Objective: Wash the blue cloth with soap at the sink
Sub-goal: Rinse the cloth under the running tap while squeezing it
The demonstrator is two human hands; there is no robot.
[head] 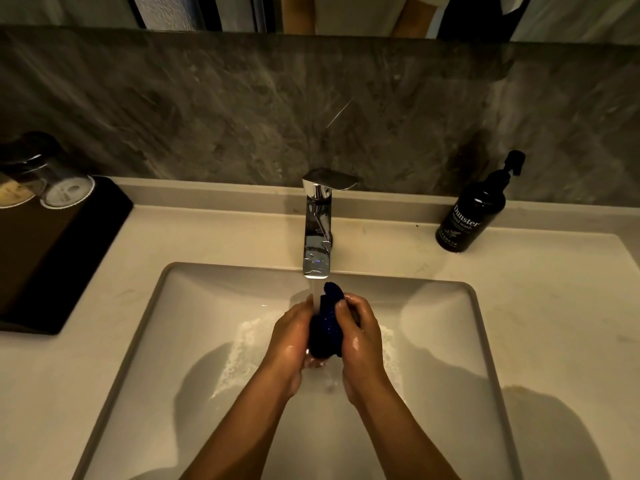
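Note:
The dark blue cloth (326,323) is bunched up between both my hands over the white sink (207,306). My left hand (290,336) presses it from the left and my right hand (360,336) grips it from the right. Water runs from the chrome tap (317,233) straight onto the cloth's top. White foam lies in the basin under and beside my hands. Both hands are wet. A black hand wash pump bottle (471,216) stands on the counter at the back right.
A black tray (52,258) at the left carries upturned glasses (65,188). Beige countertop (554,306) surrounds the basin. A grey stone backsplash and a mirror's lower edge rise behind the tap.

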